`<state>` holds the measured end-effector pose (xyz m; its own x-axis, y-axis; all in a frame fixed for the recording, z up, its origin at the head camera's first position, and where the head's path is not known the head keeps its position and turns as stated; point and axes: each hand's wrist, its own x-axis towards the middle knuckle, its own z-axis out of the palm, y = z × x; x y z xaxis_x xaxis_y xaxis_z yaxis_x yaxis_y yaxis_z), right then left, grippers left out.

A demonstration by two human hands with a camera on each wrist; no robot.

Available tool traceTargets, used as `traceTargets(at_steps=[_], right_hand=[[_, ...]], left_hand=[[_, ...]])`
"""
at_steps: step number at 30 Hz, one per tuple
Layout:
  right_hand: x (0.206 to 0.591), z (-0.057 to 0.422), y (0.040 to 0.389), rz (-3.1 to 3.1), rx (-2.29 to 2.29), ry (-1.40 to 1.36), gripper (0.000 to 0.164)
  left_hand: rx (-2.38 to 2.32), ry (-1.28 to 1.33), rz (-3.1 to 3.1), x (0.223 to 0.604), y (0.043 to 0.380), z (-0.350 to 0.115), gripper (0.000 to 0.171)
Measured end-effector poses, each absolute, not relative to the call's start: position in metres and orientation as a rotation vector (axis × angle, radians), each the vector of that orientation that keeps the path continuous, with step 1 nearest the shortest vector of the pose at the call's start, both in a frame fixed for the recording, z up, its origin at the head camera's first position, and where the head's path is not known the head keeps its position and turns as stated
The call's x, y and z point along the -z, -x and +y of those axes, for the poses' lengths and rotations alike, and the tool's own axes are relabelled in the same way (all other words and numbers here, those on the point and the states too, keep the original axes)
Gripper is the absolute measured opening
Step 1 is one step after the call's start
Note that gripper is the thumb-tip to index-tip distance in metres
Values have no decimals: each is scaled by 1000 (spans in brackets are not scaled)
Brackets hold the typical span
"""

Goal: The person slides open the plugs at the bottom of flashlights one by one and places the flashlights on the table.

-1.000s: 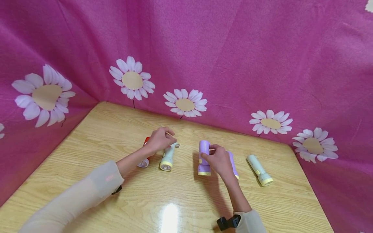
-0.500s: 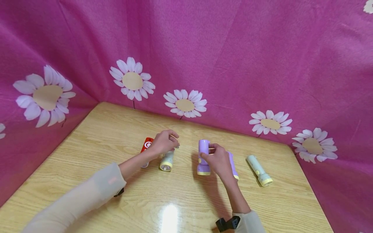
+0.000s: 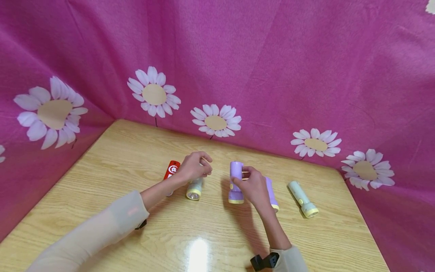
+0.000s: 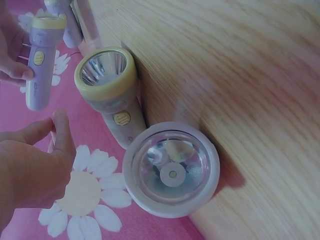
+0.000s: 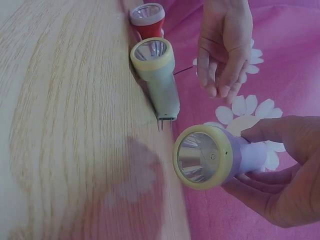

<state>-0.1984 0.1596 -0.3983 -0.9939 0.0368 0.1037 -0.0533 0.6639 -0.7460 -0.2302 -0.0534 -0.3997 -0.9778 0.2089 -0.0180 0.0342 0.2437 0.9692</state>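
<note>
Fingers: with right hand, gripping lilac plastic flashlight with yellow rim, held above light wood-grain table. With left hand, loosely bent, released, beside pale green plastic flashlight. Can see metal prongs at its tail from right wrist; can't from head, blocked by left hand.

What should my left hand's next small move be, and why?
Probably reach towards the tail of the raised purple plastic flashlight with a yellow rim: your left hand holds nothing, your right hand grips that flashlight, and its tail shows no prongs, whereas metal prongs stick out of the pale green, yellow-rimmed flashlight near your left hand.
</note>
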Motion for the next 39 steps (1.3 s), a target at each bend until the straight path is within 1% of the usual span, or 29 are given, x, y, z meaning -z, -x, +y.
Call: traceTargets(at_steps=[3,13,24,39], right_hand=[[398,159,198,-2760,-1256,-18,48],[396,156,196,-2736,-1247,-30,45],[394,150,196,-2705,-1270,-48,44],[393,145,194,-2672,-1291,-72,45]], left_hand=[[-1853,-214,2332,399,229,-51,19],[-1845,-165,2308,396,230,-42,22],[-1861,-172,2277,394,229,-35,25],[-1987,-233,2040,396,230,-29,38]])
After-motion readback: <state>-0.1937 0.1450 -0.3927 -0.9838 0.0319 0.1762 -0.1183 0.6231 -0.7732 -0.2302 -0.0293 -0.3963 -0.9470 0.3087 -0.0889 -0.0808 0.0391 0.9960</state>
